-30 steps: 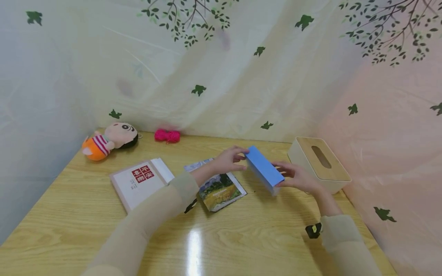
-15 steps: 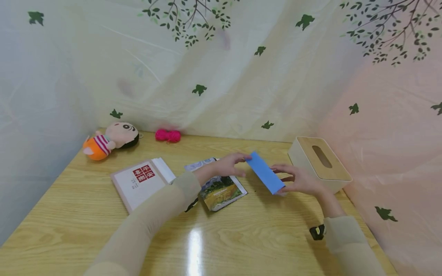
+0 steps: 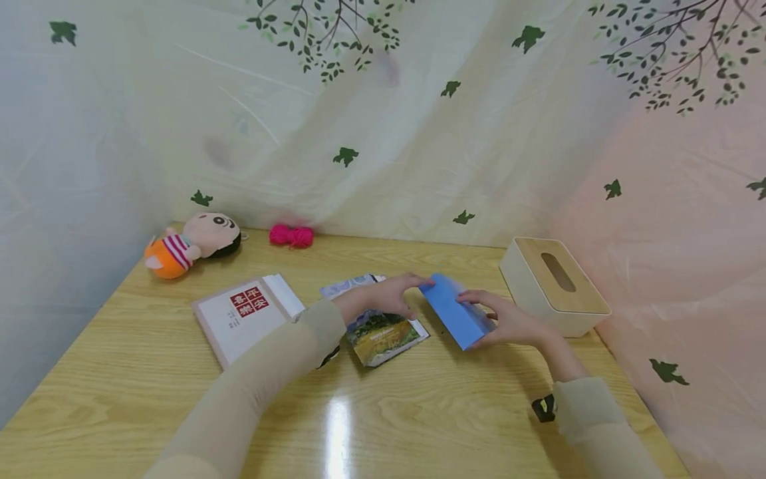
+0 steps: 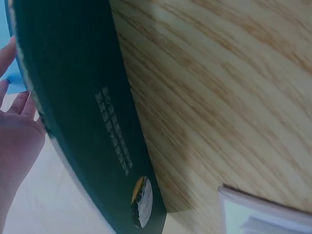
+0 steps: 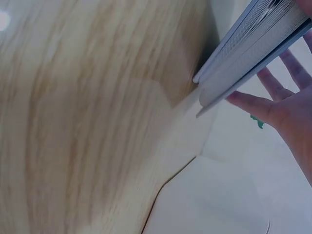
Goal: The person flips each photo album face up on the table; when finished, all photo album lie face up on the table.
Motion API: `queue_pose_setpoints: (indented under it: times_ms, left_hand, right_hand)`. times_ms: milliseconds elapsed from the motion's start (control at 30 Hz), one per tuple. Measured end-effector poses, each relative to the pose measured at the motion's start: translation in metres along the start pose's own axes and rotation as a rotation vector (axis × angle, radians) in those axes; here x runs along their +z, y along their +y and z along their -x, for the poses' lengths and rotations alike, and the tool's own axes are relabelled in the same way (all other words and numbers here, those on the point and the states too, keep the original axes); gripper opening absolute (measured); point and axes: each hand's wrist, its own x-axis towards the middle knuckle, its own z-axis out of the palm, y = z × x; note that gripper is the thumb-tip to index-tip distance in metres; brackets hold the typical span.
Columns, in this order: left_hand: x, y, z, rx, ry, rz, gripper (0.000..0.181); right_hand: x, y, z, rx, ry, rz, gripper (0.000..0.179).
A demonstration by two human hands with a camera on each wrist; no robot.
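In the head view, a blue-covered book (image 3: 449, 309) is held tilted above the table between both hands. My left hand (image 3: 385, 295) has its fingertips at the book's far left corner, its thumb pointing down beside it. My right hand (image 3: 509, 320) grips the near right end, fingers over the top and thumb at the lower corner. The right wrist view shows the page edges of the book (image 5: 253, 53) between its covers. Under the left forearm lies a book with a landscape painting cover (image 3: 383, 336); its dark green side (image 4: 83, 107) fills much of the left wrist view.
Left of the painting book lies a pale book with red characters (image 3: 245, 319). At the back are a plush doll (image 3: 191, 243) and a pink yarn skein (image 3: 291, 235). A white tissue box with wooden lid (image 3: 553, 286) stands right of my right hand, near the pink-lit cloth wall.
The blue book has tipped and lowered slightly, so its broad blue face shows more and the page side is hidden. The right hand's fingers have shifted onto its upper edge.
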Motion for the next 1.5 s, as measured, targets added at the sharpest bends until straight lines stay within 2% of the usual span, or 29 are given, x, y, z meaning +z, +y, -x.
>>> queue_pose_setpoints:
  times_ms: [233, 533, 867, 1167, 1333, 1500]
  left_hand:
    - [0.005, -0.003, 0.001, 0.058, -0.051, -0.146, 0.088]
    - [0.009, -0.004, 0.0, 0.024, -0.096, -0.215, 0.089]
    - [0.015, -0.002, 0.001, -0.005, -0.139, -0.265, 0.087]
    - [0.017, -0.001, 0.001, -0.015, -0.119, -0.318, 0.089]
    - [0.011, 0.0, 0.005, 0.013, -0.047, -0.357, 0.093]
    - [-0.005, 0.007, 0.02, -0.019, 0.019, -0.319, 0.093]
  right_hand:
    - [0.005, 0.003, 0.001, -0.047, 0.007, 0.173, 0.09]
    - [0.007, 0.004, -0.001, -0.108, -0.012, 0.267, 0.086]
    - [0.011, 0.009, 0.003, -0.098, -0.049, 0.355, 0.085]
    - [0.012, 0.009, 0.004, -0.073, -0.068, 0.348, 0.086]
    - [0.003, 0.004, 0.002, -0.068, -0.101, 0.33, 0.093]
    - [-0.015, -0.012, -0.002, -0.061, -0.06, 0.295, 0.099]
